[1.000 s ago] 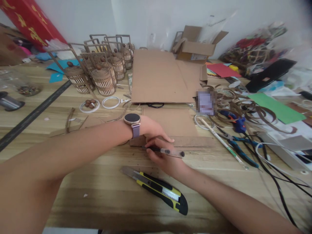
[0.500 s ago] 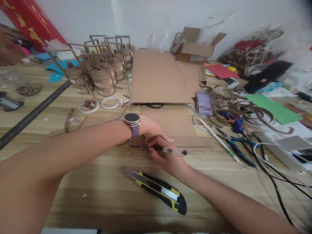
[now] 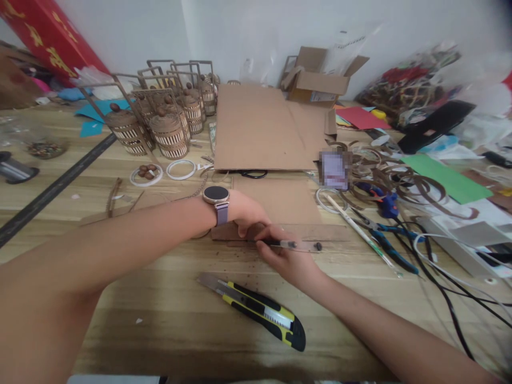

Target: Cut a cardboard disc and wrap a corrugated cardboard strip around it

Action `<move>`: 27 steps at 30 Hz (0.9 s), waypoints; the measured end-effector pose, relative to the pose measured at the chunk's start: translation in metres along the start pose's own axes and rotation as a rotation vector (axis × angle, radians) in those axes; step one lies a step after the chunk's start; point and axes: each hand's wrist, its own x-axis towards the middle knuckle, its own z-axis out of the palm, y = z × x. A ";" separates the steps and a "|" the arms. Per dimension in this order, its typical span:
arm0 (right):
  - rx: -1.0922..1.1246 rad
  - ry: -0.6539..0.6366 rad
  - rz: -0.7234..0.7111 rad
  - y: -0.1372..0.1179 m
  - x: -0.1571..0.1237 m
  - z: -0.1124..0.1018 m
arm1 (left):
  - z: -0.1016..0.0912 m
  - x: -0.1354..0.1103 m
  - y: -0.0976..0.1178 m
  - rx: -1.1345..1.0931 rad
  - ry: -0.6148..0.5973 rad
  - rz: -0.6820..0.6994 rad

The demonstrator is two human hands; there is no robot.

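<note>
My left hand [image 3: 247, 212], with a watch on its wrist, presses flat on a brown cardboard strip [image 3: 320, 232] at the front edge of a cardboard sheet [image 3: 280, 200]. My right hand [image 3: 288, 258] is closed on a clear pen [image 3: 298, 245] that lies nearly level, its tip against the strip close to my left fingers. A yellow and black utility knife [image 3: 260, 314] lies on the wooden table just in front of my right wrist, blade out toward the left.
A large folded cardboard sheet [image 3: 260, 128] and an open box [image 3: 320, 80] stand behind. Several small cardboard lanterns [image 3: 168, 128] sit at the back left with white rings [image 3: 180, 168]. Blue-handled pliers [image 3: 394, 242], black cables [image 3: 448, 277], curled cardboard strips [image 3: 392, 170] and coloured paper [image 3: 448, 176] crowd the right.
My right hand has slid the pen to the right along the cardboard strip. My left hand has stayed pressed on the strip.
</note>
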 end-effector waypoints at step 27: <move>-0.058 0.017 0.147 0.007 -0.010 -0.038 | -0.007 -0.008 0.010 0.141 -0.151 -0.060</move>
